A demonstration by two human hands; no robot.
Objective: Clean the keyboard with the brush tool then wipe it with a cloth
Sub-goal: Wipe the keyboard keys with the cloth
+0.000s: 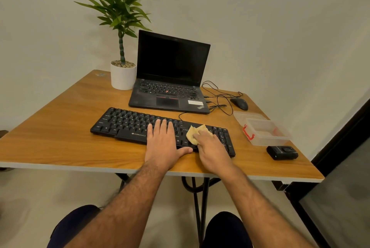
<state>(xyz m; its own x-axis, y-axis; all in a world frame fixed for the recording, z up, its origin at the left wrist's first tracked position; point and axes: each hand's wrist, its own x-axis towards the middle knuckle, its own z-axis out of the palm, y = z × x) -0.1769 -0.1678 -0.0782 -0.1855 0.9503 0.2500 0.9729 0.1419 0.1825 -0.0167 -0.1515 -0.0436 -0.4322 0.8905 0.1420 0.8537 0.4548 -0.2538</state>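
Note:
A black wired keyboard (128,125) lies across the middle of the wooden table (60,143). My left hand (165,143) rests flat on its keys just right of centre, fingers straight and thumb out along the front edge. My right hand (213,150) presses a crumpled yellow cloth (193,133) onto the keys at the right part of the keyboard, with fingers curled over it. No brush tool shows in view.
Behind the keyboard stands an open black laptop (170,79), with a white potted plant (123,75) to its left. A black mouse (239,103) and its cables lie at the back right. A clear plastic box (264,131) with a red clasp and a small black device (282,152) sit on the right.

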